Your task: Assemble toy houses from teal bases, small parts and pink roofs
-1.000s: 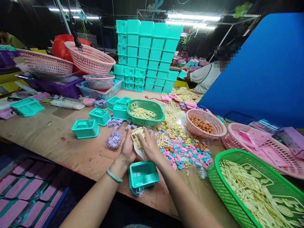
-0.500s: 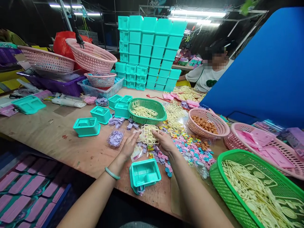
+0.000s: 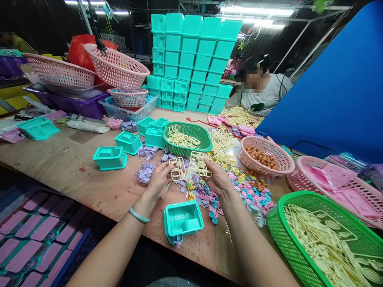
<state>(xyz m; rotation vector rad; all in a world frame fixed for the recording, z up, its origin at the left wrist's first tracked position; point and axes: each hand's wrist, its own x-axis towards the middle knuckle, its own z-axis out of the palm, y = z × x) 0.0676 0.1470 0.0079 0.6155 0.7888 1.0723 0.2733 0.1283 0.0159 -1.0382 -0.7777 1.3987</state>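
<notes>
Pinched in the fingers of my left hand [image 3: 158, 181] is a cream plastic sprue frame [image 3: 177, 169] with small parts in it. My right hand [image 3: 218, 178] grips another piece, which looks like stacked cream sprue frames [image 3: 197, 163]. The two pieces are held up side by side with a narrow gap between them. Below my hands a turquoise plastic box [image 3: 184, 219] lies near the table's front edge, its hollow side up. A green oval basket [image 3: 188, 138] with more cream frames stands just behind my hands.
Small pink, blue and yellow pieces [image 3: 248, 191] are spread right of my hands. A pink basket [image 3: 266, 153] holds brown pieces; a large green basket [image 3: 323, 239] of cream parts stands front right. Stacked turquoise boxes [image 3: 194, 59] rise behind. A co-worker [image 3: 263, 91] sits across the table.
My hands have moved apart slightly. A cream frame now shows separately in my left hand, away from the frames in my right. The co-worker has leaned toward the left.
</notes>
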